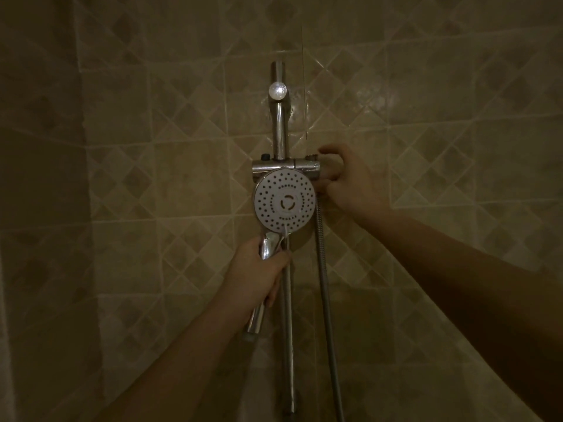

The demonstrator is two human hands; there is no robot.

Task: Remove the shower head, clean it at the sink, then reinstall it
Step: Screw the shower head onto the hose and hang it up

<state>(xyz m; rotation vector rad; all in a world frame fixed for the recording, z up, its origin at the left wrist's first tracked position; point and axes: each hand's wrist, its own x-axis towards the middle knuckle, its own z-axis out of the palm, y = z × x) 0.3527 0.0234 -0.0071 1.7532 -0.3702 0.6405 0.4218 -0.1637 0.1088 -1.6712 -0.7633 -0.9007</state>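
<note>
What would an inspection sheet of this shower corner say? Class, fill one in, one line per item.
Surface: tiled wall, diamond pattern, dim light.
Job's things: shower head faces the camera, in front of the chrome bracket on the vertical rail.
Clutter: nothing seen.
Grips: left hand holds the shower head's handle; right hand grips the bracket's right end.
Cables: metal hose hangs right of the rail.
Surroundings: shiny knob on the rail.

the tiled wall (152,178) lies bare and open on both sides of the rail (280,129). down the middle, the rail, the holder (280,167), the shower head (284,202) and the hanging hose (324,284) crowd together, with only a narrow gap between rail and hose.
</note>
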